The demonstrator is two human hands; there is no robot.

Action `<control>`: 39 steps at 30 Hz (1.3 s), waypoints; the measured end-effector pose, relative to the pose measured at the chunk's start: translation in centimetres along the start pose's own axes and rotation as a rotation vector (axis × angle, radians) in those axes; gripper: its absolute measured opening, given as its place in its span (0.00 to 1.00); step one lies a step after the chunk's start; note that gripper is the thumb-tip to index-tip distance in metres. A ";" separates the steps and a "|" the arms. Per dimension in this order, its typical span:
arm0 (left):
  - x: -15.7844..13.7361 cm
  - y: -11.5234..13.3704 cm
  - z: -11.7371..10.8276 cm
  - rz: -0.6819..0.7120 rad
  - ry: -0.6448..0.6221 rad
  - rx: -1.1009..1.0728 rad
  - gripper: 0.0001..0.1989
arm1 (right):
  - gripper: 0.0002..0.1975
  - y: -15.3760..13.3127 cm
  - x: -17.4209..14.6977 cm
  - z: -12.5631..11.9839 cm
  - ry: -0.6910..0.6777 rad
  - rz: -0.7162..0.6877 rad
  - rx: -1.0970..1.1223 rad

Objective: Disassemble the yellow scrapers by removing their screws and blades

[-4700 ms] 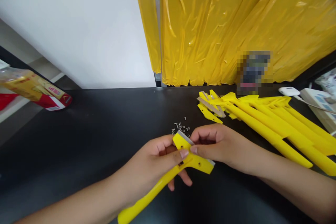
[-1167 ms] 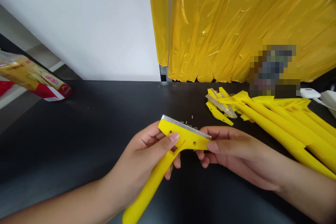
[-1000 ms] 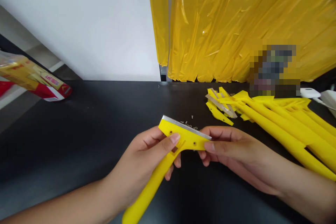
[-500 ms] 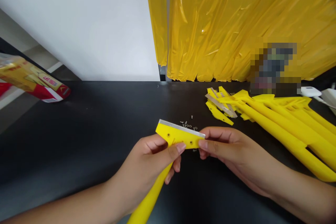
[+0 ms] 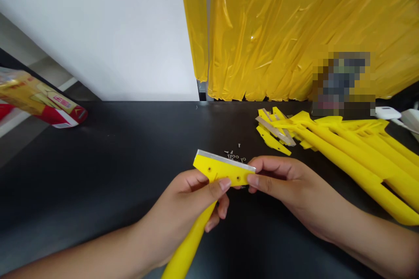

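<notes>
Scraper (image 5: 221, 170) yellow, blade (image 5: 225, 160) silver; tabletop (image 5: 114, 165) black; sheeting (image 5: 275, 22) amber; panel (image 5: 111, 30) white; packet (image 5: 42, 101) gold, red.

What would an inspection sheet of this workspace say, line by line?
Surface: flat black tabletop, carrying loose parts
Job's things: T-shaped yellow plastic tool with thin silver edge strip; small silver screws beyond it; piled long yellow plastic handles, right
Clutter: gold-and-red printed packet, left
Hands: left hand and right hand, both gripping the tool
Cables: thin white cable near white plastic device, far right
Surroundings: shiny yellow plastic sheeting, smooth white panel, one pixelated object
</notes>
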State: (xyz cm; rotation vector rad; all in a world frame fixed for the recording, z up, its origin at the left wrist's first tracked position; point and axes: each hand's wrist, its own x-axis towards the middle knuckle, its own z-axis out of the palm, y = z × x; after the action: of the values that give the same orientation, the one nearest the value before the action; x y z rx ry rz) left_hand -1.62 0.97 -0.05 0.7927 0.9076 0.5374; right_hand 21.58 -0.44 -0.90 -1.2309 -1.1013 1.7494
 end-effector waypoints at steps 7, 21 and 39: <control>-0.3 0.1 0.1 -0.006 -0.010 0.079 0.21 | 0.18 -1.0 -0.4 0.0 -0.002 -0.003 -0.163; 0.3 0.2 -0.3 0.082 0.097 0.011 0.22 | 0.14 -1.1 1.0 -5.2 0.083 -0.544 -1.271; 0.4 0.2 -0.4 0.035 0.118 0.022 0.22 | 0.11 -1.5 -1.6 -6.1 0.194 -0.446 -1.457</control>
State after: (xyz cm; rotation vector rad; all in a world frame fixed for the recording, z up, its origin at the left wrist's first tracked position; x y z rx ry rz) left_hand -1.72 1.53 -0.23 0.8043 1.0118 0.6106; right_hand 28.00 0.18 -0.08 -1.6191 -2.3953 0.2695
